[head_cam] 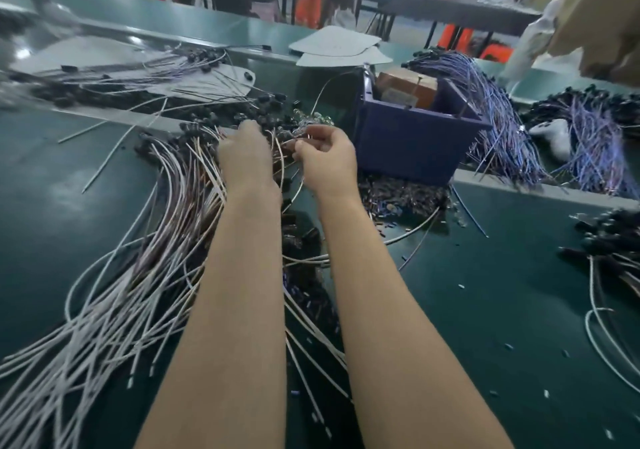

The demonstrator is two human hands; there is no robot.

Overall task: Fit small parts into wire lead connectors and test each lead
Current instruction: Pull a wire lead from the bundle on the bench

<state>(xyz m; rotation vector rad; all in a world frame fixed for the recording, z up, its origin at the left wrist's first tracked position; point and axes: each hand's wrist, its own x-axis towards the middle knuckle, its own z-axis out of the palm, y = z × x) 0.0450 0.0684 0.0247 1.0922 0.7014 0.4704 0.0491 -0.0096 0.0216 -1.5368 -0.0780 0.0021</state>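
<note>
the right hand (327, 162) is held just left of the blue bin (408, 143), its fingers (311, 136) curled and pinched on the end of a white lead (288, 142) above the pile of white leads (138, 275) spread on the green surface (485, 292). the left hand (244, 157) is lowered onto the pile's dark connector ends; its fingers are hidden, so its grip cannot be told.

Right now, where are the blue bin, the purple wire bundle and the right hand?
blue bin (412, 143): head view, on its front wall.
purple wire bundle (502, 112): head view, on the middle of the strands.
right hand (329, 166): head view, on the back of the hand.
</note>
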